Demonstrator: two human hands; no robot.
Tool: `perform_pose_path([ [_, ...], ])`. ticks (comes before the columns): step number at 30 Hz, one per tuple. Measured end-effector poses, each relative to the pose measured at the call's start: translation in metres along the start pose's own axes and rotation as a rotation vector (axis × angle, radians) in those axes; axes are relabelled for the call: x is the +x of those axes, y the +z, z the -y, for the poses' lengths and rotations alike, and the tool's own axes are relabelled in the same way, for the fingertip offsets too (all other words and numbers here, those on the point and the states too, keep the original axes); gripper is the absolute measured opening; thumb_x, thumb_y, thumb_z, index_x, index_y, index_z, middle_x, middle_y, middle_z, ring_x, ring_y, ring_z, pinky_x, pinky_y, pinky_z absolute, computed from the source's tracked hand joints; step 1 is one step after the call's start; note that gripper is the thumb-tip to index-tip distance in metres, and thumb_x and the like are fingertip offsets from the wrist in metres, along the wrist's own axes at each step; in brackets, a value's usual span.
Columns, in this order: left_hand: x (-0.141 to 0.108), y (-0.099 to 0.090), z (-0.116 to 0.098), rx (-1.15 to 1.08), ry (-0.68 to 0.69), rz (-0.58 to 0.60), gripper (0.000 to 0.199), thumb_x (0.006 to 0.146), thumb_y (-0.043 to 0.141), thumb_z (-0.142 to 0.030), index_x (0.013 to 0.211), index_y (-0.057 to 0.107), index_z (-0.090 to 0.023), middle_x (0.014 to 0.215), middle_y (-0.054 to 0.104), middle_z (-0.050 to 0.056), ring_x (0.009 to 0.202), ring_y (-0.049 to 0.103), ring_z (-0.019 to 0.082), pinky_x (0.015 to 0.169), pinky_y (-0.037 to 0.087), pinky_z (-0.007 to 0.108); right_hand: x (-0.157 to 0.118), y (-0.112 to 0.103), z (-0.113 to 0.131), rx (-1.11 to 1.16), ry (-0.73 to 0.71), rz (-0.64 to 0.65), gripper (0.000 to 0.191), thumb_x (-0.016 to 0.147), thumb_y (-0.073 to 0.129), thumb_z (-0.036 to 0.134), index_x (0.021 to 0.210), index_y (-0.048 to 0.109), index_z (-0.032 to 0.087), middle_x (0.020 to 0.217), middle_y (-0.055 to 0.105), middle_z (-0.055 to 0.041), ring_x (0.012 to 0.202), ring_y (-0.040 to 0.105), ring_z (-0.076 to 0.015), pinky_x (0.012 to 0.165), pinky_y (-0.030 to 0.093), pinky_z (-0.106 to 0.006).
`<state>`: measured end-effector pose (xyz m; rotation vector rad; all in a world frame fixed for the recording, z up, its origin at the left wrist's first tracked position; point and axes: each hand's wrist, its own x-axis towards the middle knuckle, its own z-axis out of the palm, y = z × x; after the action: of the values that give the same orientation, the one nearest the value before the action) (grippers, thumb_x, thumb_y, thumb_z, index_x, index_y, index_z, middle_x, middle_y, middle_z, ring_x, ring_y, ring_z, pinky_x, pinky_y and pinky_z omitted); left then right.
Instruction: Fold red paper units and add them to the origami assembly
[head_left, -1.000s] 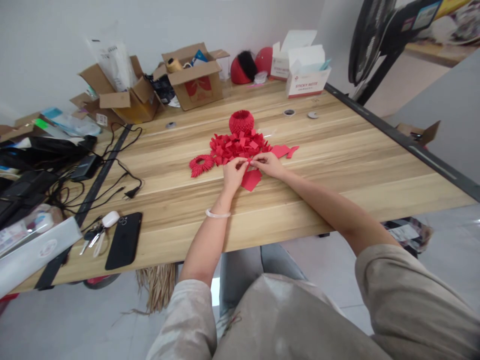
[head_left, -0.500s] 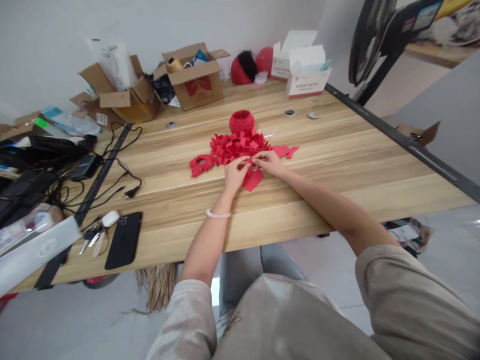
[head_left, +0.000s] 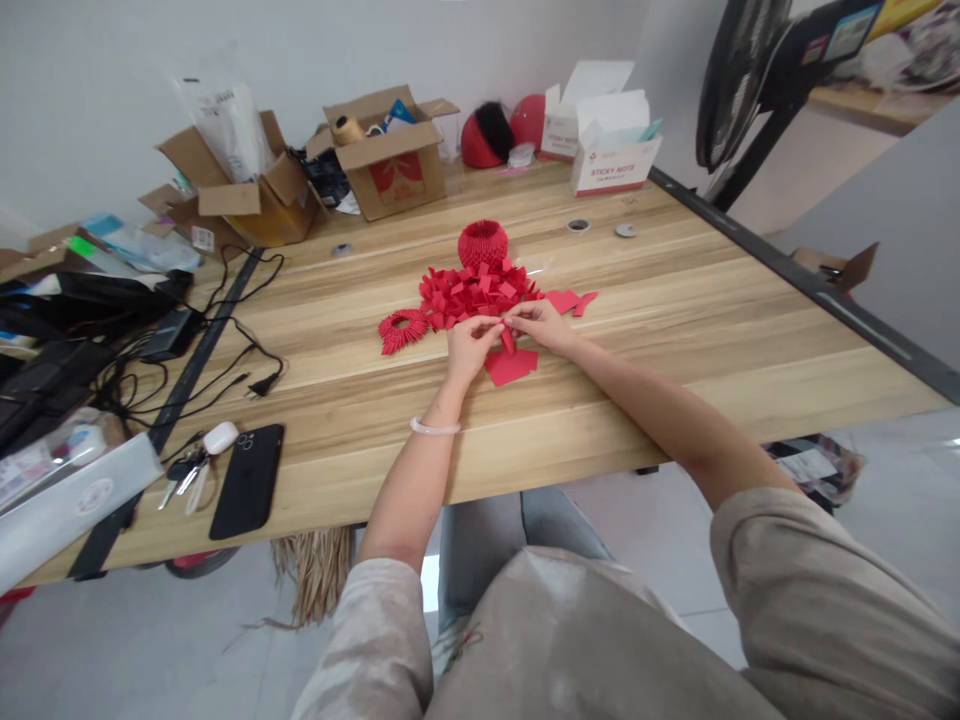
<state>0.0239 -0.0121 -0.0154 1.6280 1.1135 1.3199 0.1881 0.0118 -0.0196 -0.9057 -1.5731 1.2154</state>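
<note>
Between my fingertips a small strip of red paper (head_left: 508,341) is pinched, its lower end hanging toward me. My left hand (head_left: 471,345) grips it from the left and my right hand (head_left: 541,325) from the right, fingertips nearly meeting. Flat red paper sheets (head_left: 512,367) lie on the table just below. Beyond my hands is a heap of folded red paper pieces (head_left: 476,293). A round red paper bowl shape (head_left: 483,243) stands behind the heap. To the left lies a red folded-paper ring (head_left: 403,329). More red paper (head_left: 568,302) is at the right of the heap.
Black cables (head_left: 240,340), keys (head_left: 191,470) and a black phone (head_left: 247,482) lie on the left. Cardboard boxes (head_left: 394,165) and a sticky note box (head_left: 616,165) line the back. A tape roll (head_left: 578,226) lies behind on the right, and a fan (head_left: 739,90) stands beyond the table.
The red paper strip in my fingers now hangs down toward me and shows more clearly. More of the flat sheets below is visible. Both hands have barely moved.
</note>
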Motion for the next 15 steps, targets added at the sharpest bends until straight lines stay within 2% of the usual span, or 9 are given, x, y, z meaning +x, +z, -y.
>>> perform_pose_path([
  [7,-0.0021,0.0011,-0.0074,-0.07,-0.027,-0.001,0.017,0.068,0.07,-0.027,0.078,0.069,-0.014,0.078,0.071,0.005,0.069,0.065,0.014,0.071,0.053,0.028,-0.003,-0.0028,0.0045,0.082,0.026,0.05,0.036,0.067,0.069,0.047,0.076,0.066,0.013,0.063,0.064,-0.0022,0.052,0.052,-0.0095,0.053,0.044,-0.023],
  [15,-0.003,0.0016,-0.0108,-0.067,-0.033,-0.001,0.016,0.066,0.072,-0.026,0.075,0.068,-0.013,0.074,0.07,0.004,0.069,0.065,0.016,0.071,0.053,0.031,-0.002,-0.0051,0.0034,0.013,-0.002,0.09,0.036,0.07,0.065,0.05,0.076,0.067,0.014,0.057,0.062,-0.0011,0.051,0.052,-0.0104,0.049,0.043,-0.023],
])
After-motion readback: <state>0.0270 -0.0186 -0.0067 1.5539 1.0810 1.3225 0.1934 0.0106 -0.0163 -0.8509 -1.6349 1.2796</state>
